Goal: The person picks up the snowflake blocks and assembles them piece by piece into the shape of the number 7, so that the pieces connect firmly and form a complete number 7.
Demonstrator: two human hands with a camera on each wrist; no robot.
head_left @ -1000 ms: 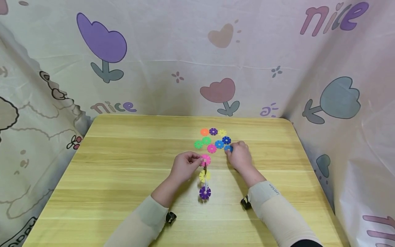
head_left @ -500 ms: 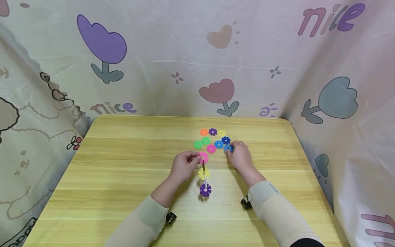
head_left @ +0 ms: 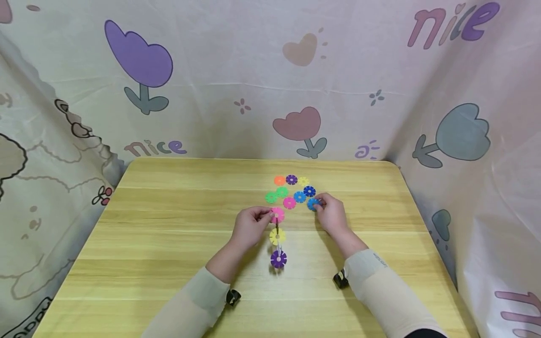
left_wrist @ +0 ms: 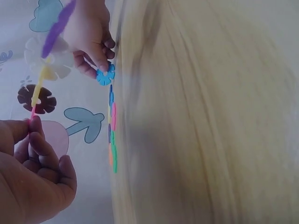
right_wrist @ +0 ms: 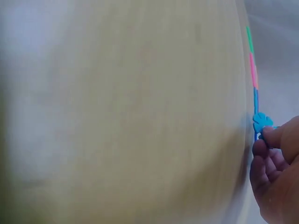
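My left hand point(head_left: 250, 226) pinches the pink notched disc point(head_left: 277, 215) at one end of a joined chain of snowflake discs. A brown disc point(left_wrist: 37, 99), a yellow disc point(head_left: 277, 236), a white disc point(left_wrist: 49, 58) and a purple disc point(head_left: 278, 259) follow along the chain, which reaches toward the near side. Farther right, my right hand point(head_left: 331, 213) pinches a light blue snowflake disc point(head_left: 313, 204) between thumb and fingers. In the left wrist view that blue disc point(left_wrist: 106, 74) stands tilted up at the tabletop.
Loose discs lie flat beyond my hands: pink point(head_left: 289, 203), blue point(head_left: 299, 197), dark blue point(head_left: 309, 191), green point(head_left: 282, 192), orange point(head_left: 280, 180), purple point(head_left: 291, 180) and yellow point(head_left: 303, 180). The wooden table point(head_left: 160, 225) meets a printed curtain point(head_left: 220, 61) at its back edge.
My right hand has taken hold of the light blue disc and tipped it up off the table, shifting slightly right. The chain in my left hand has moved slightly left and up.
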